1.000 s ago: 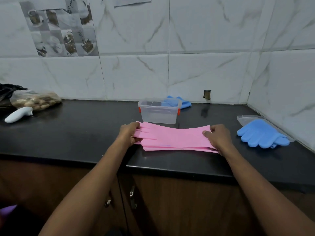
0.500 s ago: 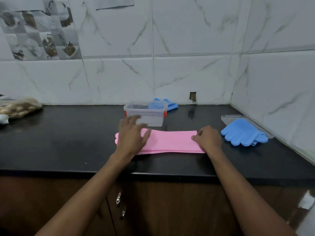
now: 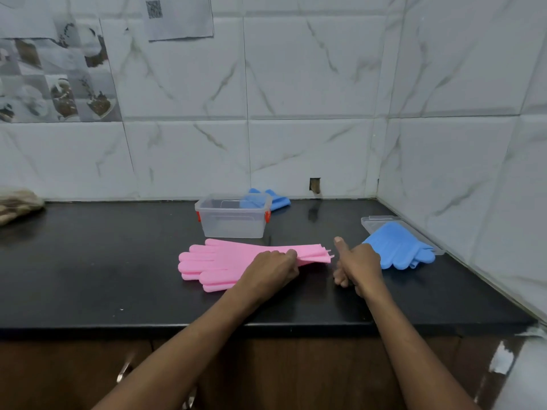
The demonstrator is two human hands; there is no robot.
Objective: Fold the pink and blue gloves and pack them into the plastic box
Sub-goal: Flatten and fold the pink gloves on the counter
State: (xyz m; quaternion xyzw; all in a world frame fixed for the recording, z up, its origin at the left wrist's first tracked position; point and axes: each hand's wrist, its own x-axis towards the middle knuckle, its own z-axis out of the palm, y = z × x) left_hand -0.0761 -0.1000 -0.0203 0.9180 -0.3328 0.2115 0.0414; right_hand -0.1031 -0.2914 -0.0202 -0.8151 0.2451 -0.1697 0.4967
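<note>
The pink gloves [image 3: 219, 263] lie stacked flat on the black counter [image 3: 103, 261], fingers pointing left and cuffs to the right. My left hand [image 3: 270, 270] pinches them near the cuff end. My right hand [image 3: 356, 266] hovers just right of the cuffs, fingers curled and thumb up, holding nothing. The clear plastic box [image 3: 233, 216] with orange clips stands open behind the pink gloves. One blue glove [image 3: 396, 247] lies to the right on the box's lid. Another blue glove [image 3: 275, 199] lies behind the box.
The clear lid [image 3: 373, 224] lies under the right blue glove, near the tiled side wall [image 3: 473, 173]. A bag of brown items [image 3: 17, 202] sits at the far left. The counter's front edge [image 3: 207, 329] runs above wooden cabinet doors.
My left hand moved from the finger end of the pink gloves to the cuff end. My right hand let go of the cuffs and drew slightly right. The camera view shifted.
</note>
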